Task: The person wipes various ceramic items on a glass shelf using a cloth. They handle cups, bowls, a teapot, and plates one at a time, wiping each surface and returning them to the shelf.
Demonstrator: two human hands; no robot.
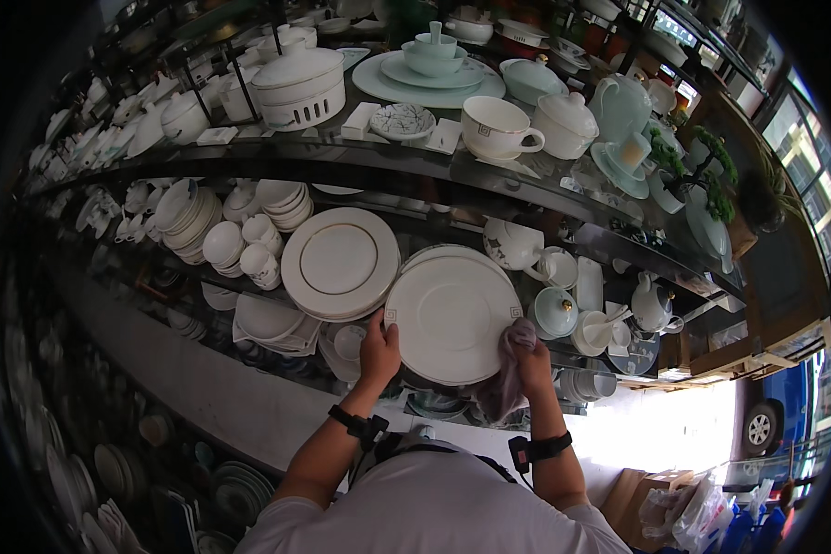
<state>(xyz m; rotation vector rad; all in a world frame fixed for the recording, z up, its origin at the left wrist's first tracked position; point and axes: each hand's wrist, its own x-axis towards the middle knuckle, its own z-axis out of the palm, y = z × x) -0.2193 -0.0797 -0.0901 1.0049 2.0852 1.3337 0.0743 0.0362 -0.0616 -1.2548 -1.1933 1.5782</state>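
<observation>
A large white plate (453, 320) with small square key patterns on its rim lies in front of me at the shelf's edge. My left hand (381, 352) grips its left rim, thumb on top and fingers underneath. At the right rim, my right hand (532, 360) holds a mauve cloth (502, 377) against the plate. More white plates show behind its far edge; whether they touch it I cannot tell. Just left stands a stack of white plates (340, 260), the top one bearing a gold ring.
Cups (260, 265) and stacked bowls (187, 215) crowd the shelf at left. A lidded pale-green bowl (555, 311) and a teapot (652, 302) stand at right. Above, a glass shelf carries a large cup (496, 127) and a casserole (299, 86). Cardboard boxes (640, 498) sit low at right.
</observation>
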